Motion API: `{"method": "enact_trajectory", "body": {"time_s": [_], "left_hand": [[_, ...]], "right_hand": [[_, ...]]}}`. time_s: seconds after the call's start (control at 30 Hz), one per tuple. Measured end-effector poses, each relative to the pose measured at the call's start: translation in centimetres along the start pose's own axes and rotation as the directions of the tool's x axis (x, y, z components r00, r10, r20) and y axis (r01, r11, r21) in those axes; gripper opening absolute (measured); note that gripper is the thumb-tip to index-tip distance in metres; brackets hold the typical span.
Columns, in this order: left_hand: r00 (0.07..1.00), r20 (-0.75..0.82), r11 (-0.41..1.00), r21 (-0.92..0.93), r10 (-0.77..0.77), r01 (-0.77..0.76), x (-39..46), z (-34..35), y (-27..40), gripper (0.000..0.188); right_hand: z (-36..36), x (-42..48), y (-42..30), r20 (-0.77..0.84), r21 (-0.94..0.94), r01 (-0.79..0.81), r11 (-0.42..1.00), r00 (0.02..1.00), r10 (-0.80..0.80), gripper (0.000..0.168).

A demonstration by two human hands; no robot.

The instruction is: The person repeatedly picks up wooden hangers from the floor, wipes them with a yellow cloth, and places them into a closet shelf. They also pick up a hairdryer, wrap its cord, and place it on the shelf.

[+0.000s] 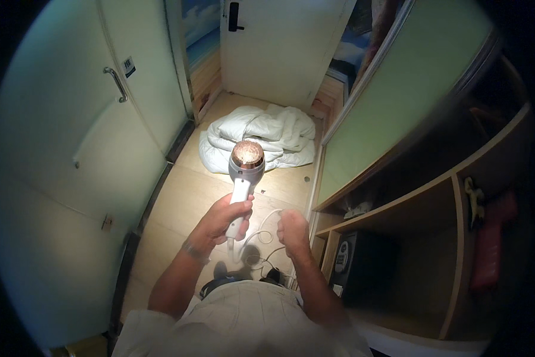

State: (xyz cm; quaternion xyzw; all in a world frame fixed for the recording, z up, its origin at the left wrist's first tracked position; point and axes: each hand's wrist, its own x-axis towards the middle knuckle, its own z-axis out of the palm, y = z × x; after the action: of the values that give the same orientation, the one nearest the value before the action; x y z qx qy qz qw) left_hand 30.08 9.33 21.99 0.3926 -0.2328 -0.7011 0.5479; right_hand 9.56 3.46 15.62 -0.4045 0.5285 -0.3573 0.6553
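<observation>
My left hand is wrapped around the white handle of a hair dryer, which has a grey body and a copper-coloured round mesh end. The dryer is held up in front of me, mesh end uppermost. From the bottom of its handle a white power cord loops down and across to the right. My right hand is closed on that cord, a little to the right of the dryer. Below my hands more of the cord hangs in loose coils near my feet; its plug cannot be made out.
A crumpled white duvet lies on the floor before a door. Frosted glass panels with a metal handle stand on the left. To the right are a green panel and wooden shelving holding a black safe.
</observation>
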Motion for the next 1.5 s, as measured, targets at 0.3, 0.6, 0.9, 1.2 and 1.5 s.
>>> {"method": "enact_trajectory", "body": {"time_s": [0.3,0.6,0.9,1.2,1.5], "left_hand": [[0.977,-0.043,0.959,-0.187,0.210,-0.214,1.0,-1.7,1.0,0.036],[0.854,-0.228,0.846,-0.165,0.467,-0.507,3.1,-0.4,2.4,0.047],[0.885,-0.207,0.888,-0.111,0.418,-0.445,1.8,-3.6,3.5,0.048],[0.985,-0.085,0.971,0.198,0.153,-0.134,-0.7,-4.8,1.6,0.047],[0.977,0.214,0.947,0.313,0.003,-0.072,-0.9,-2.1,-0.6,0.054]], "right_hand": [[-3.9,1.9,8.0,0.488,-0.660,0.459,0.595,0.864,-0.126,0.027],[-0.3,-4.1,4.5,0.865,-0.202,0.449,0.870,0.498,-0.056,0.026],[-4.2,-0.6,5.2,0.440,0.093,-0.301,0.949,0.867,0.232,0.021],[-3.3,-0.9,-1.8,0.351,-0.402,0.246,0.882,0.931,-0.099,0.026],[0.0,-2.1,-6.2,0.486,-0.487,0.501,0.715,0.836,-0.255,0.022]]}}
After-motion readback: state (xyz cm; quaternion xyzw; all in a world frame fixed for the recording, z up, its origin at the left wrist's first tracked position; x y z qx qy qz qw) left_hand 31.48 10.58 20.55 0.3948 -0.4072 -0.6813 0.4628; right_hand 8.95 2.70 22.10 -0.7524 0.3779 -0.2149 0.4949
